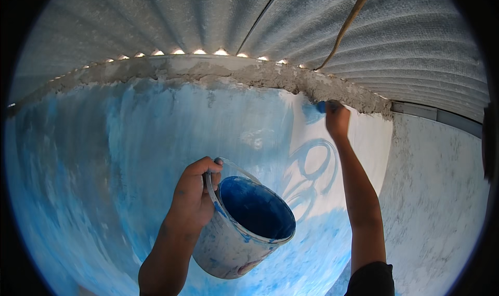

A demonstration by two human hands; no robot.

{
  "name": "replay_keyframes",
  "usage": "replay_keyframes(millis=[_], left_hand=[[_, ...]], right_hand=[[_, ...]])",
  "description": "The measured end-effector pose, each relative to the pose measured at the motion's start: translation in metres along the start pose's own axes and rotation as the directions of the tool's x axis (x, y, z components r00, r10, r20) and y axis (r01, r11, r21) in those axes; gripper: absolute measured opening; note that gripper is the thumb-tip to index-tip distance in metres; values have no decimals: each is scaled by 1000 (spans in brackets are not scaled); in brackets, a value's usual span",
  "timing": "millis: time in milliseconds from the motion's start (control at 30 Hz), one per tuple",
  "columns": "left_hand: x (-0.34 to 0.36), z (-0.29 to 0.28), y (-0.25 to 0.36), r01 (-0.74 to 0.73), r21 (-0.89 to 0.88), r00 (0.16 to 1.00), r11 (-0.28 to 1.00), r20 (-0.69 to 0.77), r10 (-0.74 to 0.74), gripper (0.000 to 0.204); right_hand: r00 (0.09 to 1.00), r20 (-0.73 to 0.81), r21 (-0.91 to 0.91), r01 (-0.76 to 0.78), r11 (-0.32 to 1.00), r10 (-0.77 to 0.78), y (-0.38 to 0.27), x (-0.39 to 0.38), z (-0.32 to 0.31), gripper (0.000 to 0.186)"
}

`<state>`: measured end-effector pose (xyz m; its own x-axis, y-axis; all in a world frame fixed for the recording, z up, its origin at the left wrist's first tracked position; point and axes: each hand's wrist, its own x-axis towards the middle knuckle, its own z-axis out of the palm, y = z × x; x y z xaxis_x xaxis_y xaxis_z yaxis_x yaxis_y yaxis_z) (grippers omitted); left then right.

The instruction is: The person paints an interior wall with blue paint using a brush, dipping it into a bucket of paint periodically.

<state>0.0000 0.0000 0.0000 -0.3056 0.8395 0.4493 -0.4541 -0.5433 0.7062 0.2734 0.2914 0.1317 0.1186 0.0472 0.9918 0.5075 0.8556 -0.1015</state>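
Observation:
My left hand [196, 189] grips the bail handle [239, 167] of a paint-smeared white bucket [228, 249], which hangs tilted in front of me. Dark blue paint [254, 205] coats the bucket's inside. High on the right, my right hand [337, 118] is closed around a paintbrush; only its blue-wet end [321, 107] shows, touching the wall [202, 124] just under the rough cement band. Blue paint covers most of this wall in streaks. Around the brush lies a pale patch [343, 166] with blue looping strokes on it.
Overhead runs a corrugated grey roof [208, 15], with light coming through gaps along its lower edge. A rough cement strip [182, 67] tops the wall. From the roof hangs a brown cable or stick [345, 26]. A mottled grey wall [436, 192] meets the painted one at right.

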Motion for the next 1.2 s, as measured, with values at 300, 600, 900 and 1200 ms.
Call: replay_keyframes(millis=[300,600,900,1200], left_hand=[[1,8,2,-20,-39,998,999,60,23,10],[7,15,-4,6,-9,999,1000,38,-6,10],[9,12,-6,-36,29,997,999,-62,38,9],[7,11,-13,-22,-5,996,1000,-87,22,11]], right_hand=[[980,-62,537,-129,834,191,-8,21,34,23],[960,-112,-29,253,967,-255,-36,-4,32,15],[975,-162,259,-109,960,154,-37,13,38,21],[970,-180,47,173,984,-162,-55,0,59,13]])
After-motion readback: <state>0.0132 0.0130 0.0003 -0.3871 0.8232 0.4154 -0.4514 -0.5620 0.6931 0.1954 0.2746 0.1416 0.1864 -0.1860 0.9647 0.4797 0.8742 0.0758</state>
